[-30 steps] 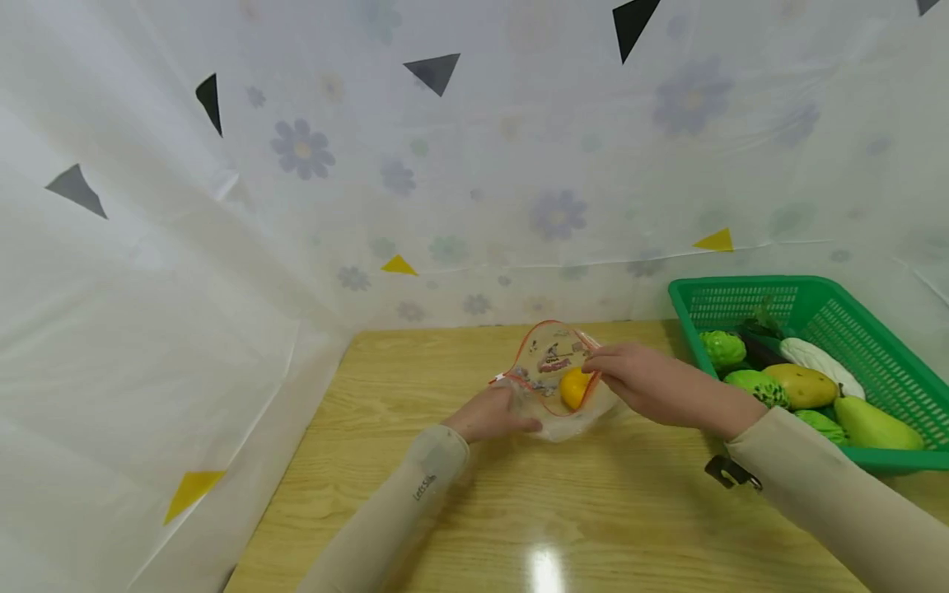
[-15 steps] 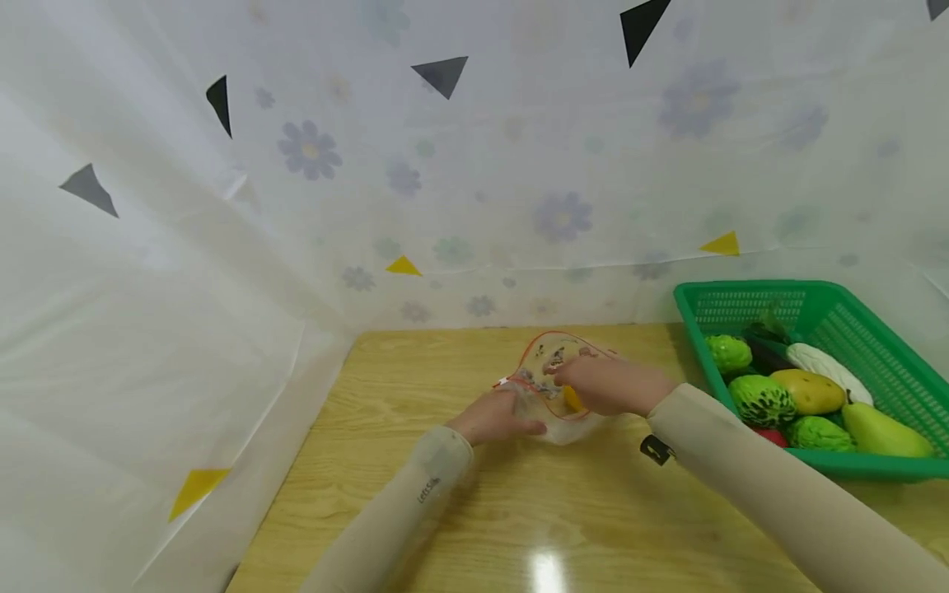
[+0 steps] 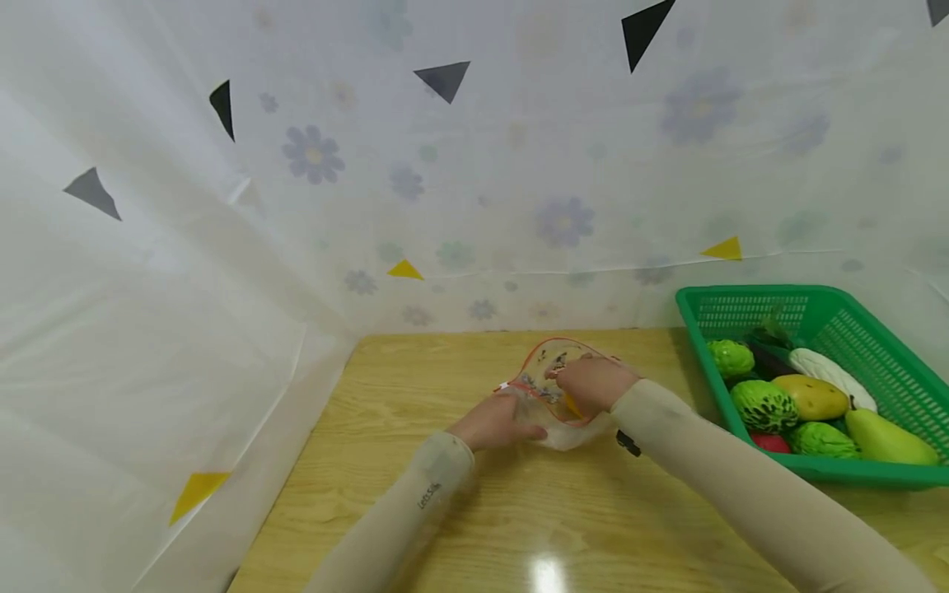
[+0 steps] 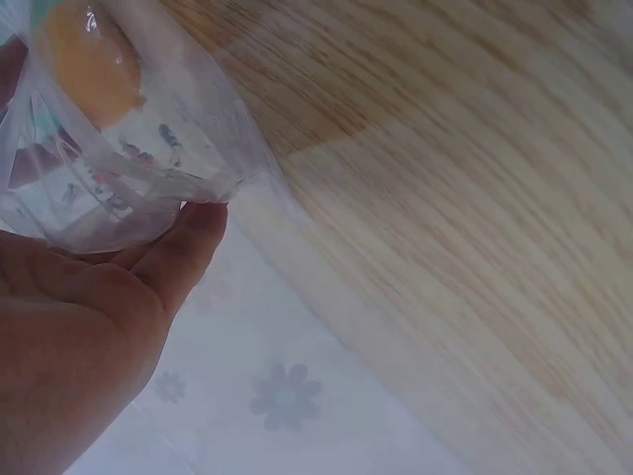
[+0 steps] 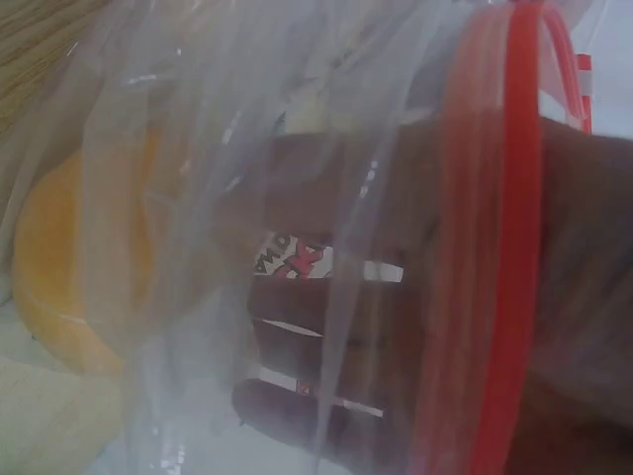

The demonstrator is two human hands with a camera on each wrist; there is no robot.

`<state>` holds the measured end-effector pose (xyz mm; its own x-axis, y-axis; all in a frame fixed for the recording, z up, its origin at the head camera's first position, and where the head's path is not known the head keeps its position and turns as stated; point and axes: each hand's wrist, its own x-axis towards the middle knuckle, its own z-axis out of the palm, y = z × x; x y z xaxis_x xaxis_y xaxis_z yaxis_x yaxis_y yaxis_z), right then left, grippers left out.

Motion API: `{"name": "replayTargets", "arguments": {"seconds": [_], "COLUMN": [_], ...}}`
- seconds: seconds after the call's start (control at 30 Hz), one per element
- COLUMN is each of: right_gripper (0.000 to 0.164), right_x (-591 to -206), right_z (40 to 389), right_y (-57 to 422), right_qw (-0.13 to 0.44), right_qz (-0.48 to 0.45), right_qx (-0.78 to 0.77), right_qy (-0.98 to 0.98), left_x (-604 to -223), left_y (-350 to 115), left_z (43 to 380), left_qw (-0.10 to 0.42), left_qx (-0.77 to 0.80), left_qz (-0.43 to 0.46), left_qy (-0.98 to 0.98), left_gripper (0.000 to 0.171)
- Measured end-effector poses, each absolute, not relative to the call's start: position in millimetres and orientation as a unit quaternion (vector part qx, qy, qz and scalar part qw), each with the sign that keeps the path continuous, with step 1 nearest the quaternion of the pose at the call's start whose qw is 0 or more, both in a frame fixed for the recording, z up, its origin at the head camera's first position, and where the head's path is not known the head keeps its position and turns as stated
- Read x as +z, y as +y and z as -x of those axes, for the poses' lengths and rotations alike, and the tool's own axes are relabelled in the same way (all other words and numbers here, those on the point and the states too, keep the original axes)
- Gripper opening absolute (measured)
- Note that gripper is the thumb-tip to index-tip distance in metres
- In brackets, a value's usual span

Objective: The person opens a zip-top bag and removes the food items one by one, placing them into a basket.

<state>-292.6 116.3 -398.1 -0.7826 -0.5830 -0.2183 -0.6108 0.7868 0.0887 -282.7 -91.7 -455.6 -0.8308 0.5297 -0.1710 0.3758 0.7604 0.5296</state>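
Observation:
A clear zip bag (image 3: 561, 436) with a red-edged mouth lies on the wooden table. My left hand (image 3: 493, 422) holds the bag's left side, pinching the plastic near the white slider. Through the mouth, my right hand (image 3: 593, 385) reaches inside; the right wrist view shows the red zip (image 5: 516, 237) across it and its fingers fairly straight, with gaps between them. Beyond those fingers sits a round orange-yellow fruit (image 5: 74, 252) in the bag, also visible through the plastic in the left wrist view. Whether the thumb touches the fruit is blurred by the film.
On the right, a green plastic basket (image 3: 808, 292) holds several fruits and vegetables, among them a green pear (image 3: 890, 436), a yellow mango-like fruit (image 3: 811, 399) and a white gourd (image 3: 832, 372). A white flowered sheet (image 3: 474, 206) hangs behind the wooden table (image 3: 415, 371).
My right hand has left the bag's right rim and moved left and down into its mouth, covering much of the fruit. The left hand keeps its hold on the bag.

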Motion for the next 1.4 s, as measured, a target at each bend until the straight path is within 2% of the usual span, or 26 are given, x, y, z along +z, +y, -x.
{"name": "replayTargets", "arguments": {"seconds": [0.23, 0.43, 0.67, 0.93, 1.13, 1.4], "right_gripper": [0.042, 0.045, 0.016, 0.017, 0.033, 0.061], "right_x": [-400, -407, -409, -414, -421, -405], "right_z": [286, 283, 279, 279, 279, 268], "right_y": [117, 117, 115, 115, 116, 120], "right_qw": [0.051, 0.044, 0.021, -0.010, -0.048, -0.072], "right_qz": [0.320, 0.310, 0.317, 0.330, 0.356, 0.380], "right_qx": [0.073, 0.063, 0.070, 0.083, 0.095, 0.084], "right_qy": [0.943, 0.948, 0.946, 0.940, 0.929, 0.918], "left_x": [-457, -458, -459, -458, -457, -457], "left_y": [-92, -91, -89, -89, -88, -88], "left_z": [281, 280, 279, 277, 277, 278], "left_qw": [0.155, 0.151, 0.143, 0.144, 0.137, 0.145], "left_qx": [0.234, 0.238, 0.228, 0.221, 0.207, 0.207], "left_qz": [-0.240, -0.246, -0.250, -0.241, -0.239, -0.224], "left_qy": [0.929, 0.927, 0.930, 0.934, 0.939, 0.941], "left_gripper": [0.051, 0.050, 0.047, 0.045, 0.046, 0.071]}}
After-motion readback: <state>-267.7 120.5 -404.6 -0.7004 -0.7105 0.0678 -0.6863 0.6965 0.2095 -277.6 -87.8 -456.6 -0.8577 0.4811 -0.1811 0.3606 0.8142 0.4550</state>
